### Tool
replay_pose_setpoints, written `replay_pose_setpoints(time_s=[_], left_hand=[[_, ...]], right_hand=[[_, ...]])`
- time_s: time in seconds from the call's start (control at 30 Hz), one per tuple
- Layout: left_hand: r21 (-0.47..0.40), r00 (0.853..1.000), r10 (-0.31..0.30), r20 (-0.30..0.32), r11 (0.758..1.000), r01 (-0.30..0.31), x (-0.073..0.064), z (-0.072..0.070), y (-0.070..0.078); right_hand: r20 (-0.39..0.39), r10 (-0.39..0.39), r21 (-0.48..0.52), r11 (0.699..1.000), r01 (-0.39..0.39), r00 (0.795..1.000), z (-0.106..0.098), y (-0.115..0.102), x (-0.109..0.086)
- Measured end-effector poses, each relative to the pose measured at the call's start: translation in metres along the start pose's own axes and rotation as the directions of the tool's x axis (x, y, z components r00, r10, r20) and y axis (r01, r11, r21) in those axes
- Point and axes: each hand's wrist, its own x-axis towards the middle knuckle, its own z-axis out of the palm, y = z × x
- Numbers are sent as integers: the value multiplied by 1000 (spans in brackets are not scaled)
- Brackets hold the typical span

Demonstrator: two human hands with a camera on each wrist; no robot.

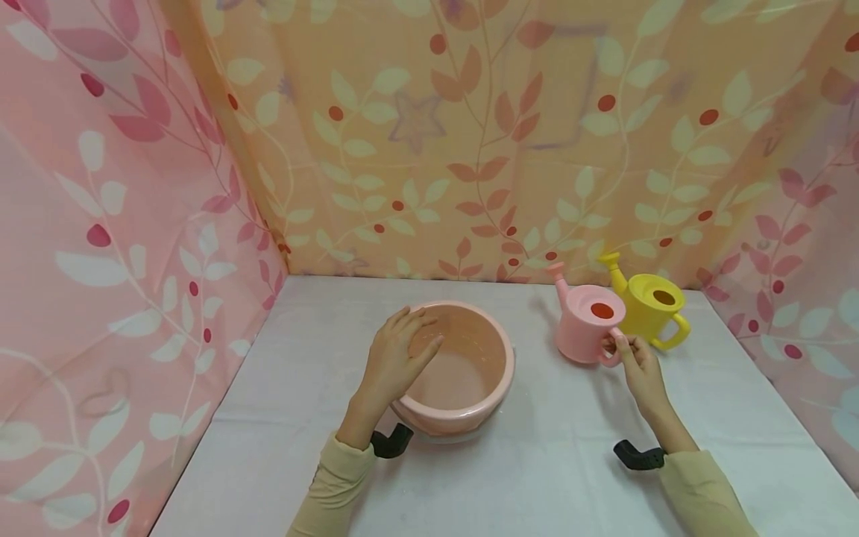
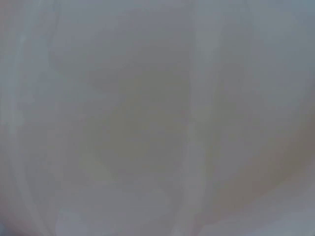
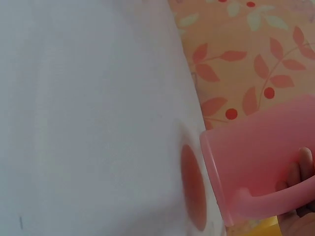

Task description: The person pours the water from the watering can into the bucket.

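Observation:
A pink watering can [image 1: 579, 334] is upright at the right, its spout pointing toward the back. My right hand [image 1: 643, 375] grips its handle. The right wrist view shows the can's body [image 3: 256, 152] from the side, fingers [image 3: 294, 173] inside the handle loop, and its base close over the white cloth. Over the left rim of a round pink bowl [image 1: 508, 365] lies my left hand [image 1: 394, 356], fingers extended and thumb apart. Part of the bowl's left rim is hidden behind that hand. The left wrist view is filled by a blurred, pale surface.
Right behind the pink can stands a yellow watering can [image 1: 644, 302], its handle to the right. A white cloth [image 1: 550, 462] covers the table. Patterned curtains [image 1: 416, 149] close off the back and both sides. Each wrist carries a black camera mount [image 1: 637, 456].

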Motion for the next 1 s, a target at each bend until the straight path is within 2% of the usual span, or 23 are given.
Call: replay_pose_setpoints(time_s=[0.27,0.5,0.83,1.0], left_hand=[[7,1000,-11,9,1000,11,0,0,0],[12,1000,12,-7,1000,-12,0,1,-1],[10,1000,-16,18,1000,15,0,1,0],[11,1000,-13,18,1000,13,0,0,1]], right_hand=[[-14,-3,-2,1000,3,1000,1,8,5],[-19,-23,17,1000,23,1000,1,12,9],[-28,-26,-11,1000,26,999,0,24,14],[-61,-30,-14,999,30,998,1,31,17]])
